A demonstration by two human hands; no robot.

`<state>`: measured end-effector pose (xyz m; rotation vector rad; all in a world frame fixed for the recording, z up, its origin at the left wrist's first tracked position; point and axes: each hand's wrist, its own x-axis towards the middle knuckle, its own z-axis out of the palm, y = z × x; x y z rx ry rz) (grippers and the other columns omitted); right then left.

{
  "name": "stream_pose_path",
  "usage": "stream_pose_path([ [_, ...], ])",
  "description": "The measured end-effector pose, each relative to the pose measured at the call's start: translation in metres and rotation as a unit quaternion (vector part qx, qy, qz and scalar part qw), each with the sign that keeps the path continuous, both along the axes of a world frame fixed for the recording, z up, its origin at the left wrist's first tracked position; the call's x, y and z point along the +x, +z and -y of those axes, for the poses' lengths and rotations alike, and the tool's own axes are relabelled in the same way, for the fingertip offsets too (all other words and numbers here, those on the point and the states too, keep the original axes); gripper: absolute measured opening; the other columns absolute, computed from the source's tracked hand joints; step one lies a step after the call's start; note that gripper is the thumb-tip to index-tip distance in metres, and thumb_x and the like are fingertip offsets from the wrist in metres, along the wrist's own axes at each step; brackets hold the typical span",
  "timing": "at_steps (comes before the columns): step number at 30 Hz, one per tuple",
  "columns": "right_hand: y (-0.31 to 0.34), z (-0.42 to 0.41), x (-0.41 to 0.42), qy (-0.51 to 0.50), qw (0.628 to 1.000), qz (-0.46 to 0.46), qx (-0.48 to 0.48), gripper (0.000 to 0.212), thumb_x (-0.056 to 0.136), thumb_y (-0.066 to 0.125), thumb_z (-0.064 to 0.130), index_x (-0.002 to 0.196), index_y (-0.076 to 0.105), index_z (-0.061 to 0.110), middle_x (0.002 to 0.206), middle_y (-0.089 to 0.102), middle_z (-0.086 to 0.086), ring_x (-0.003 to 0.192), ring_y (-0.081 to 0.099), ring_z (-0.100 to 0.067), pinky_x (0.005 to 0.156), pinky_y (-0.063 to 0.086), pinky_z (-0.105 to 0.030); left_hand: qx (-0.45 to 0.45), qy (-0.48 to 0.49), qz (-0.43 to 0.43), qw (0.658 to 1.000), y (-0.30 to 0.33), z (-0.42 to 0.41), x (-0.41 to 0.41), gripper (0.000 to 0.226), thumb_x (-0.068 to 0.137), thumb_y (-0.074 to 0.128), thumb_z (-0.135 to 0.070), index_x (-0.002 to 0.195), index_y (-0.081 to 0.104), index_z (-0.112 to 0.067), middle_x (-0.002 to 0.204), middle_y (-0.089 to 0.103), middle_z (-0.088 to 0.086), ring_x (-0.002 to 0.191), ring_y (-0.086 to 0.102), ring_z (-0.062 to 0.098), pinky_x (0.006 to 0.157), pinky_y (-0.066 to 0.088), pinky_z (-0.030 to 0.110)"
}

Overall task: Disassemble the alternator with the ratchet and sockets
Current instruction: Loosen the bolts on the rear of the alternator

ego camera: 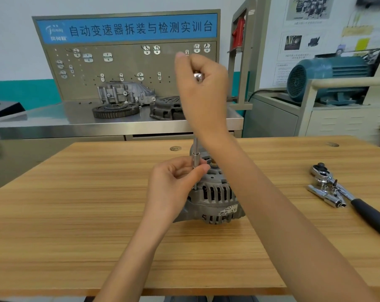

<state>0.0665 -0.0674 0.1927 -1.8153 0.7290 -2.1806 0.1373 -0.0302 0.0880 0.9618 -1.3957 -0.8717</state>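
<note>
- Gripping the top of an upright extension bar [195, 147], the right hand [201, 83] is fisted.
- Pinching its socket end, the left hand [176, 182] steadies it vertically on the alternator [215, 197], mid wooden table [75, 203].
- Ratchet [357, 199] lies apart, right.

Your alternator [215, 197] sits mid-frame on the table [75, 214]; ratchet [355, 199] and sockets [325, 194] lie at the right edge.
</note>
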Motion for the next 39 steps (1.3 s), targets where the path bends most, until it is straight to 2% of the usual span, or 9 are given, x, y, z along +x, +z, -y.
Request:
stream_pose_path([
  [2,-0.005,0.001,0.003,-0.183,0.980,-0.034,-0.072,0.043,0.088,0.053,0.011,0.051,0.034,0.021,0.048,0.030,0.013,0.052,0.033,-0.010,0.068,0.033,-0.027,-0.014,0.004,0.000,1.000,-0.002,0.000,-0.001,0.014,0.080,0.070,-0.011,0.081,0.073,-0.024,0.066,0.073,-0.005,0.063,0.066,0.000,0.064,0.052,0.014],
  [4,-0.003,0.001,0.004,-0.224,0.971,-0.042,-0.074,0.044,0.088,0.054,0.014,0.051,0.031,0.022,0.049,0.030,0.013,0.054,0.033,-0.013,0.072,0.033,-0.029,-0.023,0.010,-0.005,1.000,-0.003,-0.002,-0.003,0.013,0.081,0.070,-0.011,0.083,0.073,-0.024,0.070,0.074,-0.007,0.067,0.068,0.001,0.062,0.050,0.012],
  [14,0.005,0.004,-0.002,0.052,0.998,0.004,0.040,0.047,0.094,0.050,0.004,0.052,0.033,0.017,0.049,0.024,0.006,0.050,0.024,-0.007,0.051,0.022,-0.022,-0.075,0.042,0.038,0.996,-0.021,-0.007,-0.002,0.037,0.083,0.068,0.001,0.117,0.064,-0.013,0.101,0.072,-0.009,0.096,0.066,-0.001,0.087,0.052,0.016],
  [19,0.006,0.006,-0.006,0.072,0.996,0.009,0.055,0.040,0.094,0.049,0.004,0.054,0.042,0.005,0.053,0.025,-0.005,0.053,0.025,-0.011,0.053,0.023,-0.023,-0.146,0.141,0.175,0.963,-0.023,-0.001,0.006,0.027,0.076,0.078,-0.020,0.082,0.058,-0.037,0.077,0.058,-0.014,0.075,0.055,-0.004,0.067,0.042,0.009],
  [27,0.006,0.005,-0.010,0.126,0.989,0.033,0.070,0.036,0.094,0.046,0.004,0.059,0.048,0.003,0.059,0.032,-0.014,0.058,0.029,-0.017,0.056,0.033,-0.019,-0.077,0.013,0.142,0.987,-0.024,0.012,0.015,0.006,0.077,0.075,-0.024,0.075,0.070,-0.028,0.051,0.050,-0.017,0.054,0.045,0.001,0.055,0.039,0.015],
  [28,0.006,0.004,-0.011,0.137,0.987,0.036,0.072,0.037,0.094,0.046,0.004,0.058,0.048,0.004,0.059,0.032,-0.014,0.058,0.030,-0.017,0.065,0.042,-0.031,-0.078,0.011,0.132,0.988,-0.026,0.012,0.015,0.006,0.077,0.076,-0.024,0.075,0.071,-0.027,0.052,0.051,-0.016,0.055,0.045,0.002,0.055,0.039,0.015],
  [29,0.006,0.004,-0.011,0.147,0.985,0.039,0.076,0.039,0.094,0.045,0.003,0.055,0.045,0.006,0.058,0.032,-0.013,0.058,0.031,-0.018,0.083,0.022,-0.029,-0.080,0.005,0.120,0.990,-0.027,0.011,0.014,0.006,0.076,0.075,-0.026,0.073,0.070,-0.028,0.053,0.051,-0.016,0.055,0.045,0.002,0.054,0.038,0.015],
  [33,0.007,0.006,-0.012,0.152,0.985,0.023,0.083,0.046,0.095,0.045,0.003,0.051,0.039,0.015,0.054,0.035,-0.006,0.060,0.035,-0.017,0.068,0.045,-0.024,-0.083,-0.012,0.104,0.991,-0.026,0.009,0.013,0.010,0.068,0.065,-0.050,0.064,0.065,-0.041,0.053,0.049,-0.015,0.054,0.043,0.002,0.052,0.036,0.013],
  [39,0.002,0.001,0.000,0.031,0.999,-0.037,0.004,0.047,0.092,0.051,0.003,0.050,0.034,0.017,0.047,0.026,0.009,0.047,0.026,-0.003,0.053,0.026,-0.017,-0.102,0.040,0.112,0.988,-0.029,0.009,0.010,0.032,0.073,0.069,-0.042,0.052,0.048,-0.031,0.048,0.039,-0.013,0.051,0.034,0.004,0.051,0.030,0.015],
])
